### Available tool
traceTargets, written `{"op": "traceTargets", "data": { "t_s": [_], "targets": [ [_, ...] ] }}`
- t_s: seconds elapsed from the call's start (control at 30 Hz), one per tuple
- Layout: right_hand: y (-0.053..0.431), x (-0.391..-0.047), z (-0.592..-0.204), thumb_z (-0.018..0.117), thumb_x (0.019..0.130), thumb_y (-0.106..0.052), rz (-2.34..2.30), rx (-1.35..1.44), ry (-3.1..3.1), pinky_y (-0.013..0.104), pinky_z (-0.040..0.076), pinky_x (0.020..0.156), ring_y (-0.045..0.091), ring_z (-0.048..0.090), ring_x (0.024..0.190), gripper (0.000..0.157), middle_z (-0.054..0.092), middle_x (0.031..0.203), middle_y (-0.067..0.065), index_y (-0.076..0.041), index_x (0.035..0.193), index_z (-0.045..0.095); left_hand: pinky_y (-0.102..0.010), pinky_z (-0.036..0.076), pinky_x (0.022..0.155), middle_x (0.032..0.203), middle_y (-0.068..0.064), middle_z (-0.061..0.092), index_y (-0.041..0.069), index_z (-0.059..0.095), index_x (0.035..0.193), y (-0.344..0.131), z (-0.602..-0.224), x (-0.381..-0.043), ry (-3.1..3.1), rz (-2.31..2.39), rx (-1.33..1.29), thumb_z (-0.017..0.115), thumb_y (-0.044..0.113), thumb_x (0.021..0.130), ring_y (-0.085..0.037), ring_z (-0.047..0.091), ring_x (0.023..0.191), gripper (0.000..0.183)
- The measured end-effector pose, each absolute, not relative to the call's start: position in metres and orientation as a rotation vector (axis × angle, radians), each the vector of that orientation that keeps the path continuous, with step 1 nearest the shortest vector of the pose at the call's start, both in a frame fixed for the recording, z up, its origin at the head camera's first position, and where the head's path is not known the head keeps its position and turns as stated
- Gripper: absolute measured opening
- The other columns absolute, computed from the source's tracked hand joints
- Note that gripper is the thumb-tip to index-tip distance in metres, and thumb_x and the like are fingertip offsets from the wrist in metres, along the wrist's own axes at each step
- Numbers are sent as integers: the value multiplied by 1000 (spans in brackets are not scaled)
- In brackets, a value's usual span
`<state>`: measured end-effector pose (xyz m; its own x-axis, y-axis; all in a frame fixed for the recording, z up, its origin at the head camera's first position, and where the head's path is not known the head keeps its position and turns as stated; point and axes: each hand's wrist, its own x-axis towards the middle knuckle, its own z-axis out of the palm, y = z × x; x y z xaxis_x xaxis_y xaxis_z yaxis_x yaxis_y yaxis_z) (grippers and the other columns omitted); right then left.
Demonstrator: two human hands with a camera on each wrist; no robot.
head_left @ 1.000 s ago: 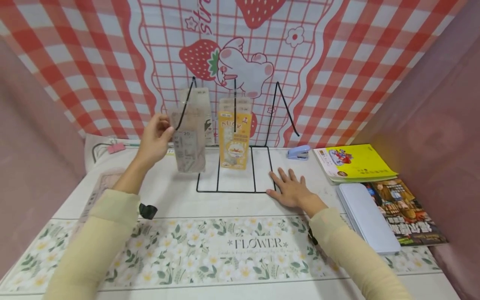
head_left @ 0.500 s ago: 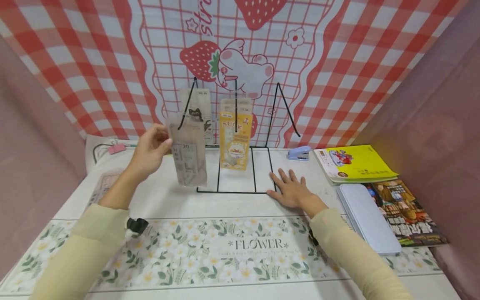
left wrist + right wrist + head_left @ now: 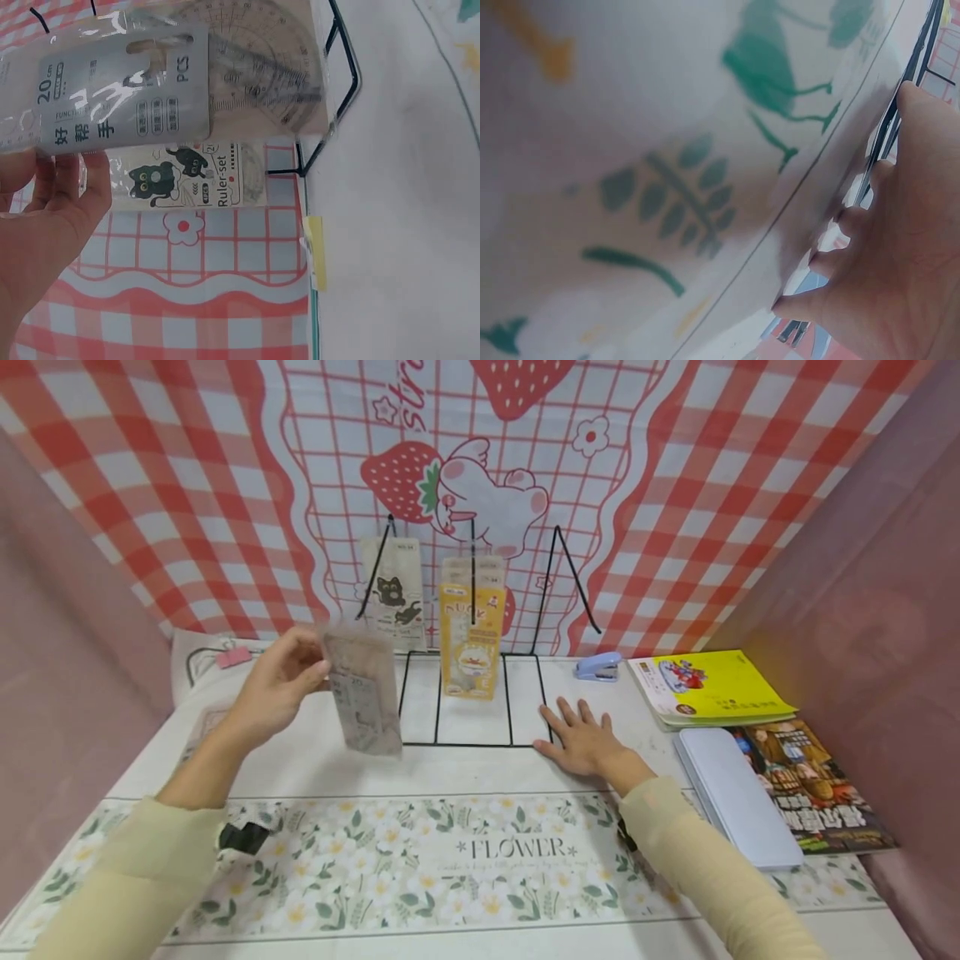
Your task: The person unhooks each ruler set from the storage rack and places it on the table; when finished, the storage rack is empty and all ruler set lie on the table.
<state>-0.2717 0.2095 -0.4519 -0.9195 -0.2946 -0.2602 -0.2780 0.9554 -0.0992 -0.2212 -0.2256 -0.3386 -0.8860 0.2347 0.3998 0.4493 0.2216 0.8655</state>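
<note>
My left hand pinches the left edge of a packaged ruler set, off the wire hook and in front of the black wire rack. In the left wrist view this clear pouch shows a grey "20 cm" card and a clear protractor. Another ruler set, printed with black cats, hangs on the rack's left hook. Yellow duck packs hang from the middle hook. My right hand lies spread on the table, fingertips at the rack base's right side.
A lilac stapler sits right of the rack. Beyond it lie a yellow book, a pale case and a magazine. Another pouch lies partly behind my left forearm. A pink clip is at the back left.
My left hand has drawn the ruler set off the left hook, toward me and slightly down and left. The cat-printed set behind is now more exposed. My right hand has stayed put.
</note>
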Motion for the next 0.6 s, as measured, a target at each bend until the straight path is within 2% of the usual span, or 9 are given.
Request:
{"op": "traceTargets", "data": {
  "t_s": [0.2, 0.4, 0.6],
  "targets": [
    [212, -270, -452, 29, 95, -68, -101, -411, 2830, 76, 7, 115, 45, 1, 151, 75, 2, 165, 9, -30, 156, 8, -21, 60, 74, 93, 1, 52, 4, 46, 111, -246, -342, -211, -2551, -1590, -686, 48, 12, 100, -3, 59, 85, 13],
    [214, -270, -453, 29, 95, -68, -100, -414, 2838, 76, 7, 115, 45, 2, 151, 75, 2, 166, 9, -30, 156, 8, -28, 62, 73, 98, -1, 54, -2, 45, 115, -276, -360, -217, -2796, -1539, -602, 46, 9, 101, 2, 61, 90, 18],
    [212, -271, -450, 30, 95, -68, -116, -431, 2833, 77, 7, 115, 45, 2, 151, 75, 3, 165, 9, -30, 156, 9, -28, 62, 74, 110, -18, 53, -5, 42, 130, -301, -384, -224, -2965, -1445, -348, 48, 10, 101, 2, 58, 85, 34]
  ]
}}
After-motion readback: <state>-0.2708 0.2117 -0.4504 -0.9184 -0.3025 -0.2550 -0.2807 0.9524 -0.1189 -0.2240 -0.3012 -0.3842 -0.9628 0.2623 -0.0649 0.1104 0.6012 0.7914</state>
